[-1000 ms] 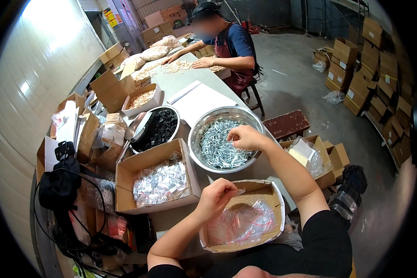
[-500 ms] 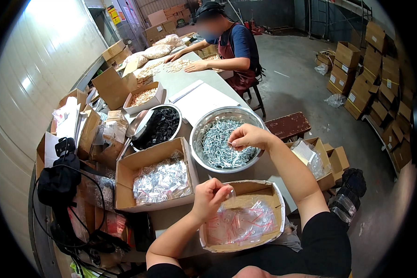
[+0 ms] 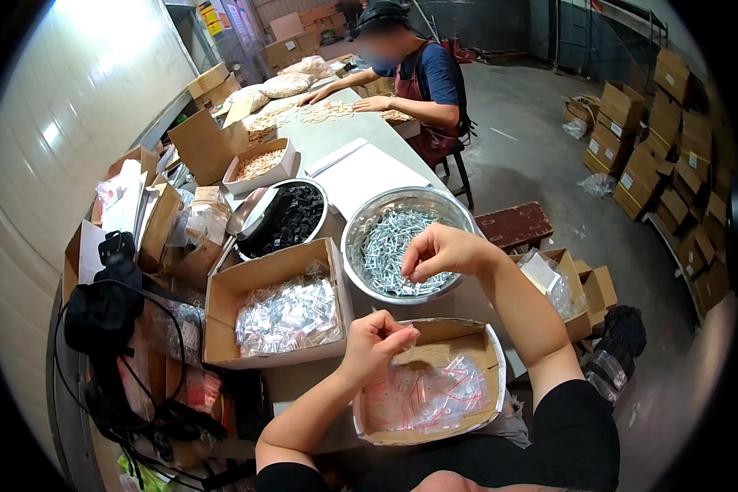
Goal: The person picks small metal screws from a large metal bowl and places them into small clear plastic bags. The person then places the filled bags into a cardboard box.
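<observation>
My right hand (image 3: 444, 250) is over the near right side of a steel bowl (image 3: 354, 271) full of silvery screws (image 3: 389, 246). Its thumb and fingertips are pinched together; what lies between them is too small to make out. My left hand (image 3: 375, 343) is closed in a pinch on a small clear plastic bag (image 3: 403, 344), over the left rim of a shallow cardboard tray (image 3: 498, 373). In that tray lie clear zip bags (image 3: 435, 394) with red lines, some holding small round pieces. Left of it, a cardboard box (image 3: 221, 316) contains filled small packets (image 3: 287, 316).
Beyond the box stands a bowl of black parts (image 3: 291, 217) with a metal scoop (image 3: 250, 213). A white box (image 3: 287, 168) holds small wooden pieces. Across the table, a co-worker (image 3: 435, 90) spreads similar pieces. A camera and cables (image 3: 111, 303) hang at left; a brown stool (image 3: 512, 225) stands right.
My right hand has lifted slightly from the screws and shifted a little toward me. My left hand stays nearly in place. The co-worker's near hand has moved a little to the right.
</observation>
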`<state>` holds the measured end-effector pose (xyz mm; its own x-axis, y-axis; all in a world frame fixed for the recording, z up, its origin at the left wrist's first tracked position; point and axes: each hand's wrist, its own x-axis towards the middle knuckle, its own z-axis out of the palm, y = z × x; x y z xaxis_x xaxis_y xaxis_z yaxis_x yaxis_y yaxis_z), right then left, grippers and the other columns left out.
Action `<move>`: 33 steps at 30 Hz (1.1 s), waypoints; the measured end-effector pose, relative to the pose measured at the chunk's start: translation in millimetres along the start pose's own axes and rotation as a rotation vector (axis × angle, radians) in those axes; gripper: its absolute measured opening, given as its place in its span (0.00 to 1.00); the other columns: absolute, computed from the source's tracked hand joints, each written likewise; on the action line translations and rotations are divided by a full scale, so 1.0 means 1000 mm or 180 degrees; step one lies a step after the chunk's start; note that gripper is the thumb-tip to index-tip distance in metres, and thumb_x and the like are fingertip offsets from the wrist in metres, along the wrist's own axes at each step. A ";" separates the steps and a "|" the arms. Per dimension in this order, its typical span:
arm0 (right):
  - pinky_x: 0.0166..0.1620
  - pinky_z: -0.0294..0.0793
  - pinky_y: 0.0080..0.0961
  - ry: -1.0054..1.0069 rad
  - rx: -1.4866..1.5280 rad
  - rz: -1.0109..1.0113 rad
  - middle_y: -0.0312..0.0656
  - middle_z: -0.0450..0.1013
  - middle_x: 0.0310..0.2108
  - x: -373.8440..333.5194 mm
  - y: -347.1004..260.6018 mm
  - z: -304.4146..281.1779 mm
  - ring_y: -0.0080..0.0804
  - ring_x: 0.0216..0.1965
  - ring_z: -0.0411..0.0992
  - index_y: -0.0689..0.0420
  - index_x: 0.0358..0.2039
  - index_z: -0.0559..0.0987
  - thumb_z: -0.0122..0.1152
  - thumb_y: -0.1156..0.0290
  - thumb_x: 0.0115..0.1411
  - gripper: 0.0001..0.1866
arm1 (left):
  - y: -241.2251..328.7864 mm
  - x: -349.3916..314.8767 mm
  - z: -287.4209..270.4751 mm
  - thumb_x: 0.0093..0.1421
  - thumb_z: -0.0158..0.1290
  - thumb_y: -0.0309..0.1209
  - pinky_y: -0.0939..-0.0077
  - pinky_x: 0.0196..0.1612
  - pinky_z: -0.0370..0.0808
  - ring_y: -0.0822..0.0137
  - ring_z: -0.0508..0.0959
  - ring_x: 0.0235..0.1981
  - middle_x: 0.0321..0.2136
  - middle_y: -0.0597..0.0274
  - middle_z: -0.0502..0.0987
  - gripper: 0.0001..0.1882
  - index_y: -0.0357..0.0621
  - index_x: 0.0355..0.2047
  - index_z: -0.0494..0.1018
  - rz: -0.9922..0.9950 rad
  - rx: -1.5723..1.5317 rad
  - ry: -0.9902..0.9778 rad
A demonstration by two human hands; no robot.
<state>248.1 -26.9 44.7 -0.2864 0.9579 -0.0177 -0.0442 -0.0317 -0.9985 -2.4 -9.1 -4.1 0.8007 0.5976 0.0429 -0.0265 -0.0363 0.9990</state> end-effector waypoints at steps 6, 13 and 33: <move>0.40 0.75 0.21 -0.0489 -0.0051 -0.0315 0.42 0.78 0.33 -0.009 -0.012 0.022 0.26 0.37 0.76 0.65 0.33 0.82 0.65 0.86 0.50 0.09 | 0.008 0.005 0.006 0.58 0.59 0.24 0.85 0.34 0.70 0.79 0.73 0.32 0.34 0.60 0.77 0.07 0.33 0.25 0.74 0.0218 -0.0290 -0.0017; 0.37 0.75 0.19 -0.0713 -0.0893 -0.0304 0.42 0.79 0.29 -0.012 -0.025 0.048 0.23 0.32 0.77 0.65 0.33 0.81 0.61 0.81 0.50 0.08 | -0.006 0.003 -0.006 0.59 0.60 0.26 0.80 0.42 0.71 0.76 0.73 0.40 0.37 0.66 0.76 0.13 0.34 0.42 0.74 -0.0252 -0.0612 -0.0600; 0.41 0.74 0.32 -0.0300 -0.2416 -0.1041 0.48 0.72 0.40 -0.024 -0.036 0.089 0.43 0.37 0.74 0.60 0.33 0.80 0.67 0.75 0.46 0.11 | -0.008 0.008 -0.005 0.55 0.60 0.23 0.76 0.46 0.74 0.71 0.76 0.43 0.39 0.63 0.77 0.16 0.36 0.44 0.73 0.0027 -0.0111 -0.0556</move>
<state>171.7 -74.0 86.0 -0.4517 0.8564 0.2501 0.5088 0.4776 -0.7163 0.8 -0.1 -12.0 0.8921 0.4489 0.0514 -0.0520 -0.0111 0.9986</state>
